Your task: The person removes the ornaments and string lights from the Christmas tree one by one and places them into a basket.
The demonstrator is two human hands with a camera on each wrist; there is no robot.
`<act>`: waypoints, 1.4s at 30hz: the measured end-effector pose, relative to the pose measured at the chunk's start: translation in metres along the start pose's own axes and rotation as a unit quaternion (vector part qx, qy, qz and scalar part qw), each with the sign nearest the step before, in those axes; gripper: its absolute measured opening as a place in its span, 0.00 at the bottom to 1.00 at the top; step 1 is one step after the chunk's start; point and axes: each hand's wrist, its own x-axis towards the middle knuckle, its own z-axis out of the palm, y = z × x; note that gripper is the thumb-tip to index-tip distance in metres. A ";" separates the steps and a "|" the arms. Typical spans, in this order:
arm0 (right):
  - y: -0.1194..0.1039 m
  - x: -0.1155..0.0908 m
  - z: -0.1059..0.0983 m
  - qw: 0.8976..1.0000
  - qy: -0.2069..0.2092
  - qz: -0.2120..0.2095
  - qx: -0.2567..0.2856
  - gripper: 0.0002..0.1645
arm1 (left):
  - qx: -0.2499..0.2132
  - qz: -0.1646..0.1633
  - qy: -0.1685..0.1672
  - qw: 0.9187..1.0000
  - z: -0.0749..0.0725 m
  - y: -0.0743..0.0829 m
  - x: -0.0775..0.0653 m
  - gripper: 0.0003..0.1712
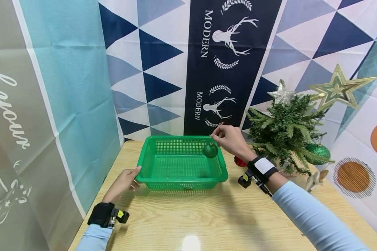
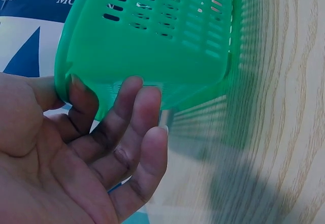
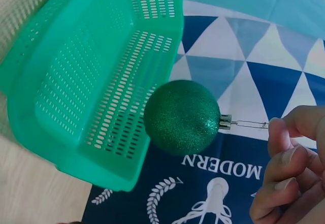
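A green glittery Christmas bauble (image 1: 210, 150) hangs by its thin wire hook from my right hand (image 1: 230, 138), whose thumb and forefinger pinch the hook's end. In the right wrist view the bauble (image 3: 182, 117) shows its silver cap and wire loop. Below and behind it sits a green plastic basket (image 1: 182, 180) with perforated walls; nothing lies inside that I can make out. At the basket's near left corner, my left hand (image 1: 125, 181) pinches the rim between thumb and forefinger. The left wrist view shows its other fingers loosely bent beside the basket wall (image 2: 152, 56).
A small artificial Christmas tree (image 1: 286, 132) stands on the right of the wooden table (image 1: 182, 216), with a silver star (image 1: 281, 94), a large gold star (image 1: 340, 87) and a green bauble (image 1: 318, 153). A red ornament (image 1: 239, 161) shows partly behind my right wrist.
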 end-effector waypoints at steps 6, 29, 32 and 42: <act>-0.003 -0.001 0.010 1.000 -0.015 0.006 0.007 0.06 | -0.002 0.002 -0.003 1.000 0.000 0.001 -0.002 0.33; -0.015 -0.003 0.046 0.999 -0.043 -0.004 0.029 0.05 | -0.007 0.004 0.011 1.000 0.001 0.000 -0.001 0.28; -0.017 -0.003 0.051 0.998 -0.047 -0.012 0.031 0.05 | -0.006 0.006 0.010 1.000 0.001 -0.001 -0.001 0.26; -0.028 -0.002 0.071 0.997 -0.058 -0.032 0.031 0.04 | -0.016 0.000 0.015 1.000 0.003 0.000 0.002 0.25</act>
